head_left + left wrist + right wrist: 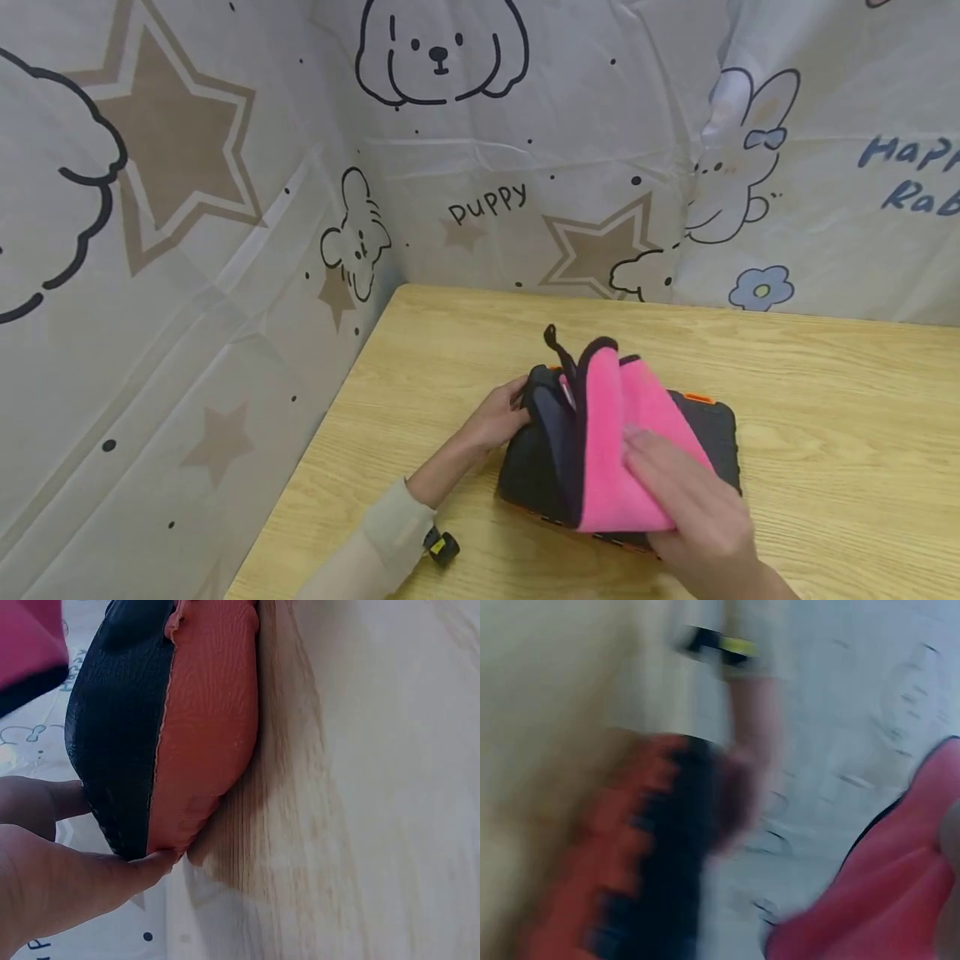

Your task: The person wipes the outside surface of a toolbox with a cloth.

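Okay, right hand [701,510] grips cloth [606,475] over case [717,433], long axis left-right, left hand [497,418] pinching case's left end.

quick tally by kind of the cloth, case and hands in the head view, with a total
Folded pink fabric cloth with black edging: 1
Boxy black-and-orange case: 1
Bare hands, the left hand and the right hand: 2
Total: 4
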`<state>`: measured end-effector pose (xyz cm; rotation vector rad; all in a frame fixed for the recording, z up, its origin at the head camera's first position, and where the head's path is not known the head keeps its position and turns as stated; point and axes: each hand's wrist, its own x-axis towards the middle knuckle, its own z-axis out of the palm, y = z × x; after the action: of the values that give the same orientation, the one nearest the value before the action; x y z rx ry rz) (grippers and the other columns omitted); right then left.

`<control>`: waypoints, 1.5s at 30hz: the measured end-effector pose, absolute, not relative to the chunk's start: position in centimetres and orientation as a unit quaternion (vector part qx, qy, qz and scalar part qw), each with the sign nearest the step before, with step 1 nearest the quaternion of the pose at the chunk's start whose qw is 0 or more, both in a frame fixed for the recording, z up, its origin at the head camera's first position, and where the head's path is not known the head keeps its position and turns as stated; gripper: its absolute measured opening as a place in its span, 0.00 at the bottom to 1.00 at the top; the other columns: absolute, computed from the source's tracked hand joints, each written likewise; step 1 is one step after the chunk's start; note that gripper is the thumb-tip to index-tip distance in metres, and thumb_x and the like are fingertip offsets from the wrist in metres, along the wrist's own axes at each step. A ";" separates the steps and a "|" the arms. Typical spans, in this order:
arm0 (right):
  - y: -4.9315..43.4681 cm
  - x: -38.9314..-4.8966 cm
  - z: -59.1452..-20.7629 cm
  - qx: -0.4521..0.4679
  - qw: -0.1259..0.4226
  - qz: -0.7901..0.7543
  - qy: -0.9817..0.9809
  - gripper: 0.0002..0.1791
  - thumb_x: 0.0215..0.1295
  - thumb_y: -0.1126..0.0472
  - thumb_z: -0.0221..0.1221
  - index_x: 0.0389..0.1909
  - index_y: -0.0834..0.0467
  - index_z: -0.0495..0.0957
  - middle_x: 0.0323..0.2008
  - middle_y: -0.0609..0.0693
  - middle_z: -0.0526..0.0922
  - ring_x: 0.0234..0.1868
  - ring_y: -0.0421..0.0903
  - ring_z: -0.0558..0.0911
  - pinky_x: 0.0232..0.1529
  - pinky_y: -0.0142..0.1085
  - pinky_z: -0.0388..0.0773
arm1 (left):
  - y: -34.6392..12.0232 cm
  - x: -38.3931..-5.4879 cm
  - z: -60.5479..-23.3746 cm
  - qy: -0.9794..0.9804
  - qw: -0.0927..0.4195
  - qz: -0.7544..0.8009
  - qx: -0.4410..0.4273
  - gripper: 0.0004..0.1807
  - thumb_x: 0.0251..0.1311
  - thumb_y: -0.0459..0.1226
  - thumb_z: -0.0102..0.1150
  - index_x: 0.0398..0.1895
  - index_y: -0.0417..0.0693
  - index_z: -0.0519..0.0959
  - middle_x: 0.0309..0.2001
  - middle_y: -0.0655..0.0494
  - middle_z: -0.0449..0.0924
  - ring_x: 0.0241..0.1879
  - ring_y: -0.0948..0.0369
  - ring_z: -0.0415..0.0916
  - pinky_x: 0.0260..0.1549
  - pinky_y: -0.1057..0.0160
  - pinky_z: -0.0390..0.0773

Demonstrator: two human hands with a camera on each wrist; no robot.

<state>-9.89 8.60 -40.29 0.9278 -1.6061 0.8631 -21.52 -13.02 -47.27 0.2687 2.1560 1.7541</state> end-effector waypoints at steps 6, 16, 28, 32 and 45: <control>6.7 -9.7 -45.9 0.475 0.410 0.208 -0.750 0.21 0.81 0.64 0.40 0.50 0.65 0.84 0.51 0.58 0.85 0.49 0.52 0.84 0.57 0.39 0.76 | -13.2 -21.8 -47.1 0.754 0.167 0.622 0.131 0.34 0.69 0.32 0.56 0.75 0.31 0.57 0.71 0.35 0.62 0.71 0.45 0.59 0.67 0.51 0.62; 5.0 -9.5 -48.8 0.520 0.333 0.081 -0.783 0.29 0.83 0.59 0.33 0.49 0.59 0.86 0.54 0.55 0.83 0.56 0.49 0.81 0.56 0.41 0.76 | -13.1 -22.0 -46.8 0.804 0.149 0.568 0.092 0.35 0.70 0.31 0.56 0.74 0.28 0.55 0.72 0.33 0.57 0.72 0.44 0.56 0.68 0.51 0.60; 5.7 -9.2 -49.6 0.575 0.288 0.022 -0.766 0.25 0.75 0.42 0.51 0.47 0.56 0.88 0.52 0.50 0.84 0.57 0.44 0.80 0.61 0.38 0.70 | -13.3 -21.6 -47.0 0.802 0.171 0.565 0.090 0.36 0.72 0.35 0.55 0.77 0.34 0.53 0.74 0.40 0.57 0.73 0.49 0.57 0.67 0.53 0.62; 6.3 -8.9 -49.7 0.573 0.251 0.038 -0.779 0.27 0.76 0.40 0.49 0.50 0.56 0.87 0.53 0.49 0.84 0.57 0.43 0.79 0.62 0.37 0.68 | -13.3 -21.7 -47.3 0.783 0.176 0.588 0.102 0.35 0.72 0.33 0.55 0.77 0.37 0.54 0.74 0.41 0.59 0.72 0.50 0.58 0.67 0.54 0.63; 9.1 -8.7 -49.9 0.594 0.264 0.035 -0.759 0.29 0.79 0.41 0.42 0.46 0.52 0.88 0.51 0.47 0.85 0.54 0.41 0.81 0.62 0.34 0.65 | -13.7 -21.7 -47.7 0.782 0.176 0.586 0.120 0.36 0.71 0.32 0.56 0.78 0.38 0.54 0.74 0.43 0.60 0.72 0.52 0.58 0.66 0.56 0.63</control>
<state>-8.72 9.13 -49.92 1.6048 -2.0520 0.0937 -21.72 -13.69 -47.69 0.3399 2.2147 1.6582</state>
